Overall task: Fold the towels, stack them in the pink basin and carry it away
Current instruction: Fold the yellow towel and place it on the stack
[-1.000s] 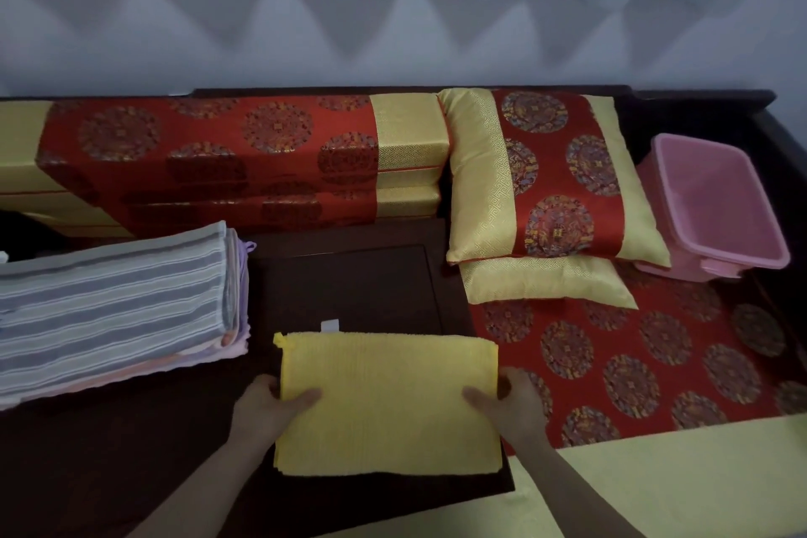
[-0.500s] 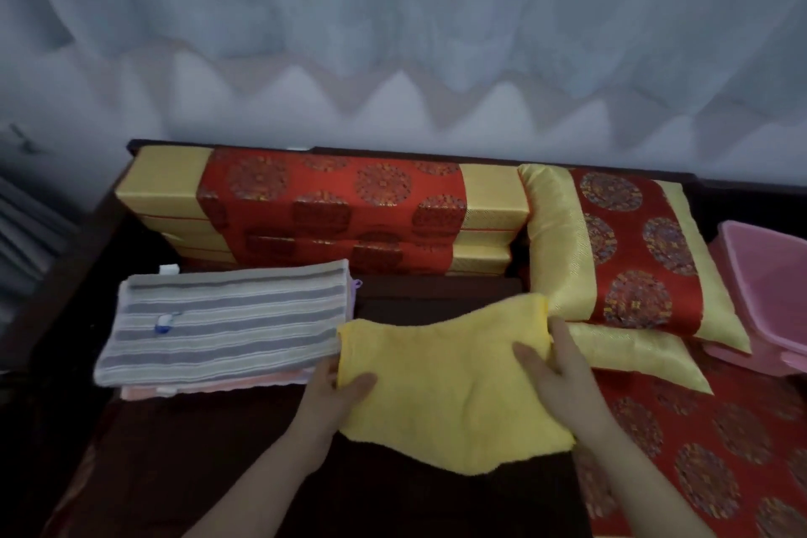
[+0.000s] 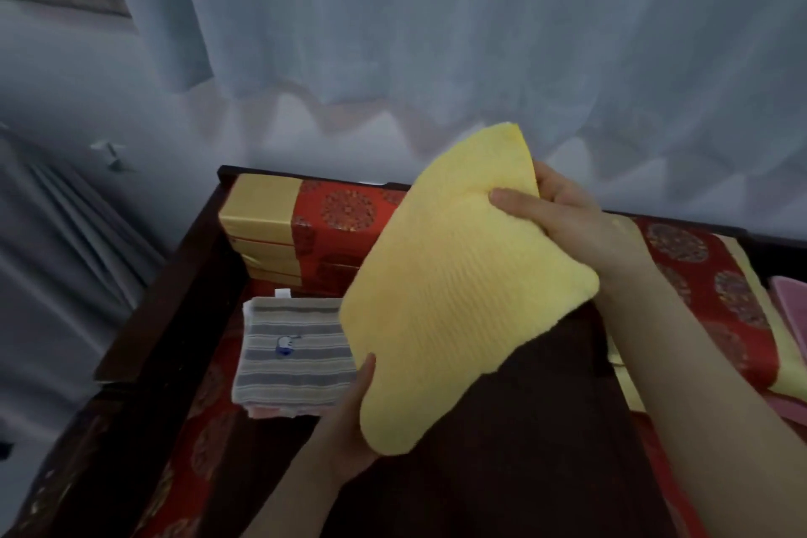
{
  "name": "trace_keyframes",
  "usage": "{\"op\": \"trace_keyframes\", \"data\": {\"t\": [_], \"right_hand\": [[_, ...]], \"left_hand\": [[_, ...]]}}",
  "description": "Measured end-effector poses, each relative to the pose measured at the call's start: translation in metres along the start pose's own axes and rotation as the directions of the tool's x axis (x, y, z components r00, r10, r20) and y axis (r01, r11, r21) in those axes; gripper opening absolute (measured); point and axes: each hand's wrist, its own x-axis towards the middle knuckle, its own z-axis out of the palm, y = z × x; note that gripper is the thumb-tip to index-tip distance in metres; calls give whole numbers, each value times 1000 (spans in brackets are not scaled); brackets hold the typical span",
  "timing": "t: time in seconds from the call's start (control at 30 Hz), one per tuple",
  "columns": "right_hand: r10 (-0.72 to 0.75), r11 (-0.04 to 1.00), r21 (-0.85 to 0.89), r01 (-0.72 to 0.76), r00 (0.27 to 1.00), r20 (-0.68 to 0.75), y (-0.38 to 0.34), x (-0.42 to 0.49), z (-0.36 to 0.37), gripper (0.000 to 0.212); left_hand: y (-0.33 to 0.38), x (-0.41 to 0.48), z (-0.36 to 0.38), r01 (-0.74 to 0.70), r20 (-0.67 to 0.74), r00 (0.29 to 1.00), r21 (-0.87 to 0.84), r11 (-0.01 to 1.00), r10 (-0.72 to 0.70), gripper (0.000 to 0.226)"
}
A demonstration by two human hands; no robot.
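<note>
The left hand (image 3: 345, 428) and right hand (image 3: 567, 218) each grip the folded yellow towel (image 3: 458, 284), held up beside the striped pile (image 3: 292, 345). Stacking in the basin (image 3: 791, 308) and carrying seem left.

In front of me is a dark wooden frame (image 3: 174, 284), low and boxy. Behind the frame a sheer pale curtain (image 3: 436, 35) hangs in folds (the light through it is dim and bluish). Inside the frame, against its back rail, red-and-gold cushions (image 3: 314, 232) lie stacked. Left of the frame are grey pleats (image 3: 65, 232), too blurred to name.
</note>
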Motion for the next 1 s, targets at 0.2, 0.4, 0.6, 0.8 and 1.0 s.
{"op": "trace_keyframes", "data": {"t": [0.2,0.4,0.6,0.8,1.0], "right_hand": [[188,975,-99,-198,976,-107,94,31,23,39],[312,880,-316,-356,933,-182,216,33,52,32],[310,783,-478,-399,916,-257,259,30,50,19],[289,666,-619,-415,909,-300,266,32,54,21],[593,788,-141,-599,801,-84,241,29,40,59]], "left_hand": [[102,-10,-85,-192,-347,886,328,925,307,67],[105,27,-129,-47,-300,817,816,576,492,54],[87,56,-146,201,-340,805,927,316,487,64],[76,48,-143,453,-353,752,890,-48,556,64],[75,47,-148,440,-382,761,898,17,524,60]]}}
